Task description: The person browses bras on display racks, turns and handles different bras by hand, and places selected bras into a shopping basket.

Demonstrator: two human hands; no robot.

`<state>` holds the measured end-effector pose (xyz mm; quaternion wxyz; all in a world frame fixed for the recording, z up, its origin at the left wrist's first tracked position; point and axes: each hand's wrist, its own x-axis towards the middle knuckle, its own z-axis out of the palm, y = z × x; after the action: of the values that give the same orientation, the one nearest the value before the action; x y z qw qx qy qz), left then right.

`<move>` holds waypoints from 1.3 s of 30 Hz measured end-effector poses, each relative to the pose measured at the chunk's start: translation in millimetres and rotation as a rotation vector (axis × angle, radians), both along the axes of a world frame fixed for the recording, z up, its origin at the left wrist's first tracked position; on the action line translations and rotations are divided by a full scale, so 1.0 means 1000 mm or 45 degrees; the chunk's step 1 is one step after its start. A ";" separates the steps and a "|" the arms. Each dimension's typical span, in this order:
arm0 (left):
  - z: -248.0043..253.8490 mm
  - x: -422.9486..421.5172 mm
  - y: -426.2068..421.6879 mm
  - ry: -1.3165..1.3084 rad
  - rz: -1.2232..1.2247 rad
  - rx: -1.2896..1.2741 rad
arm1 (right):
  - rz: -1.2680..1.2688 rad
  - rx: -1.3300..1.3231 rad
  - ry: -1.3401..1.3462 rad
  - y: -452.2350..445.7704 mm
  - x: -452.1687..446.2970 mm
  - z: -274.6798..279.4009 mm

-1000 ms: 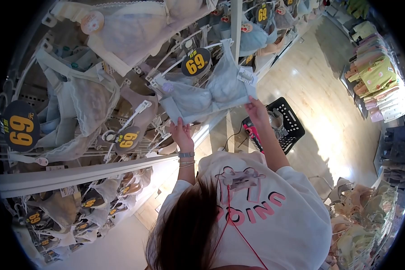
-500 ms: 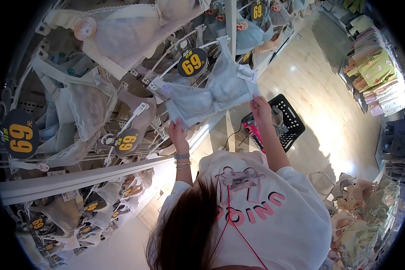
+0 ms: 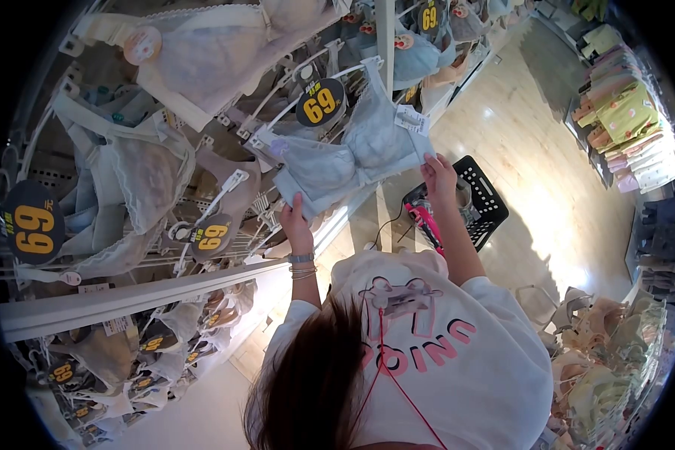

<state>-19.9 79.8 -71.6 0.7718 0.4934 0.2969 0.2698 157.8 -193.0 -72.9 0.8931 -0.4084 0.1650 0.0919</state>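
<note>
A pale blue-grey lace bra (image 3: 319, 166) on a white hanger is stretched out in front of the rack. My left hand (image 3: 297, 227) pinches its lower left band, and my right hand (image 3: 439, 178) grips the band's right end. A white paper tag (image 3: 412, 120) lies over the bra's right side. Above the left cup is a round dark price sign (image 3: 321, 103) reading 69. Fingertips behind the fabric are partly hidden on both hands.
More bras (image 3: 146, 172) hang on the rack at left, with a lower row (image 3: 157, 337) beneath a white rail (image 3: 157, 300). On the floor stands a black basket (image 3: 491, 206) holding some items. Folded clothes (image 3: 626, 120) and more bras (image 3: 604, 360) line the right side.
Both hands stay on the bra. The bra's right end and my right hand have shifted very slightly to the right; little else differs.
</note>
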 end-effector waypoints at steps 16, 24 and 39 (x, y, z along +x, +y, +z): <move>0.010 -0.001 0.006 -0.145 -0.024 -0.166 | 0.230 -0.300 -0.150 -0.003 0.009 0.018; 0.011 0.004 0.005 -0.110 0.003 -0.158 | 0.044 -0.385 -0.147 -0.004 0.008 0.016; -0.006 -0.001 -0.003 -0.103 -0.223 -0.386 | 0.411 -0.166 -0.181 0.002 0.005 0.017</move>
<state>-21.0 76.7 -77.6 0.8692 0.3841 0.2587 0.1735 163.2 -191.5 -55.6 0.8477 -0.4921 0.0393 0.1940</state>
